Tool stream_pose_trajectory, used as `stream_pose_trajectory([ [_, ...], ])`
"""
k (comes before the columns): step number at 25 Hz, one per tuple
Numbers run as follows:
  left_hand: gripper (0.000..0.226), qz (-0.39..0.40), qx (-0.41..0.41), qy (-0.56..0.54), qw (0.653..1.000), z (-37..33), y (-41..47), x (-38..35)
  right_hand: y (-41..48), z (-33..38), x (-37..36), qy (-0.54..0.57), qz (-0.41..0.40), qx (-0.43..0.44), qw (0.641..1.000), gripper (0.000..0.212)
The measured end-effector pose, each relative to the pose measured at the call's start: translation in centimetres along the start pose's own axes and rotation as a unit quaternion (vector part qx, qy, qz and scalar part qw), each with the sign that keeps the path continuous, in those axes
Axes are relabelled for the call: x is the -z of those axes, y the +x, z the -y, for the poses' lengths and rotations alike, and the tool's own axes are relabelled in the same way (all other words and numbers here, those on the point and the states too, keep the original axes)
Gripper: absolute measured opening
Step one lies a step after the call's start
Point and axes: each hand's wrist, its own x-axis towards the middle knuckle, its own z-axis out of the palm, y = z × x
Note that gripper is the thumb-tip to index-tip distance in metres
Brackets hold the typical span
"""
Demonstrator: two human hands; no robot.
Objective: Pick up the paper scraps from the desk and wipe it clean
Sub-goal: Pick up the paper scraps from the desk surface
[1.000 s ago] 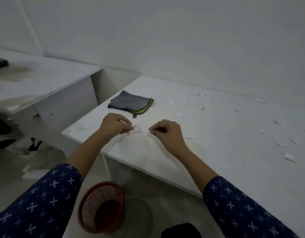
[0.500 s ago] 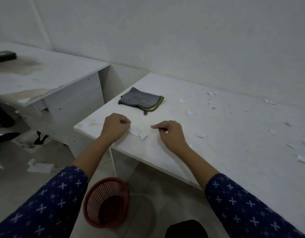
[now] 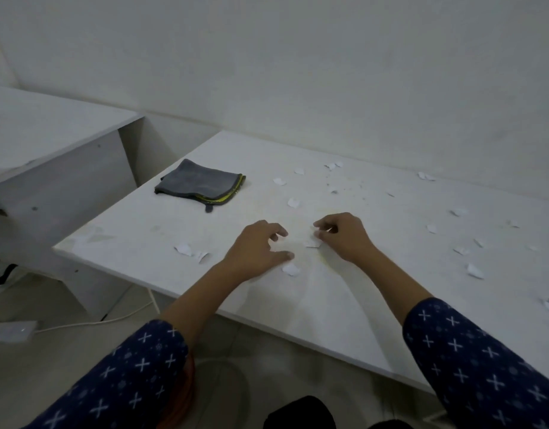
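Observation:
Several white paper scraps lie scattered over the white desk (image 3: 329,305). My left hand (image 3: 257,249) hovers low over the desk with fingers spread and loosely curved, its thumb tip beside one paper scrap (image 3: 291,269). My right hand (image 3: 344,236) has its fingers curled, and its thumb and index tip pinch at a small scrap (image 3: 313,243) on the surface. Two more scraps (image 3: 183,249) sit near the front left edge. A folded grey cloth (image 3: 202,187) with a yellow edge lies at the desk's far left.
More scraps (image 3: 474,270) dot the right half of the desk. A second white desk (image 3: 50,134) stands to the left. On the floor are a white adapter with cable (image 3: 10,331) and a red basket (image 3: 189,376), mostly hidden by my left sleeve.
Both hands have shifted right along the desk, leaving two scraps behind near the left edge. My left hand has loosened from a fist to spread fingers. The view has turned right.

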Motion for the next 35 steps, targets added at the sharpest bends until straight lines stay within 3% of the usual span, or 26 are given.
stream_pose_trajectory([
  [4, 0.027, 0.062, -0.023, 0.029, 0.997, -0.5, 0.5, -0.4, 0.2, -0.6, -0.3, -0.031, 0.051, 0.025, 0.998, 0.025],
  [8, 0.011, 0.076, -0.017, 0.003, 0.997, -1.0, 0.3, -0.2, 0.4, -0.6, -0.2, -0.029, 0.074, 0.034, 0.996, 0.017],
  [12, 0.010, 0.090, -0.011, -0.015, 0.996, -1.3, 0.6, -0.1, 0.9, -0.3, -0.1, -0.039, 0.119, 0.036, 0.991, 0.014],
  [19, 0.012, 0.003, 0.029, -0.093, 0.995, -0.9, 0.6, 0.4, 1.2, -0.4, -0.4, -0.034, 0.109, 0.062, 0.992, 0.006],
  [24, 0.010, -0.080, 0.070, -0.126, 0.986, 1.1, -0.3, 4.4, 0.4, 3.1, -1.9, 0.151, 0.041, 0.010, 0.988, 0.008],
  [29, 0.008, -0.133, 0.128, -0.078, 0.980, 4.3, -2.1, 9.4, -0.4, 8.9, -5.7, 0.343, 0.143, -0.072, 0.926, 0.006],
  [32, 0.008, -0.128, 0.144, -0.042, 0.980, 6.0, -3.3, 10.5, -1.2, 11.5, -7.8, 0.373, 0.183, -0.100, 0.904, 0.007],
  [35, 0.011, -0.119, 0.133, 0.006, 0.984, 7.0, -3.9, 10.3, -1.8, 12.4, -9.3, 0.334, 0.179, -0.095, 0.920, 0.009],
])
